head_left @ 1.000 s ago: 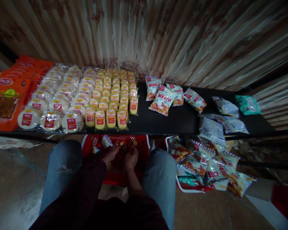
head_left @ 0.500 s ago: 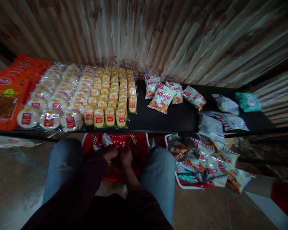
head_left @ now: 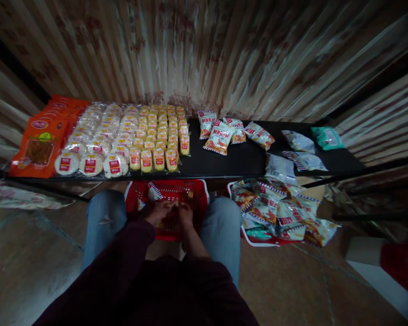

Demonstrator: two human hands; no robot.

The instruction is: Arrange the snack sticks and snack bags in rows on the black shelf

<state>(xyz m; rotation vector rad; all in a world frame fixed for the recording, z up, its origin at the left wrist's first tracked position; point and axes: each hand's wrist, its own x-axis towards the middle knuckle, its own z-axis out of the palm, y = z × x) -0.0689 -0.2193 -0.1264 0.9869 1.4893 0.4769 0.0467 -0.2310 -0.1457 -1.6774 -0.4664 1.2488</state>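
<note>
Both hands are close together over a red plastic basket (head_left: 200, 192) between my knees. My left hand (head_left: 159, 211) has its fingers bent and pinched toward the right one. My right hand (head_left: 185, 213) is curled too, its fingertips facing the left. Between them shows a small pale yellowish thing (head_left: 172, 204), too dim and small to name. In the same basket, a white packet (head_left: 154, 192) with a striped edge lies at the back left, and a few other small things lie in the dark around the hands.
A black shelf (head_left: 211, 166) stands in front, bearing orange packets (head_left: 37, 147), rows of round white wrapped cakes (head_left: 91, 164), small yellow wrapped cakes (head_left: 159, 158), several snack bags (head_left: 219, 137) and a green packet (head_left: 327, 137). At right, a second basket (head_left: 258, 241) overflows with snack bags.
My view has shifted, so the shelf and baskets sit differently in it. The hands stay together over the basket, slightly further apart, and the pale thing between them now shows.
</note>
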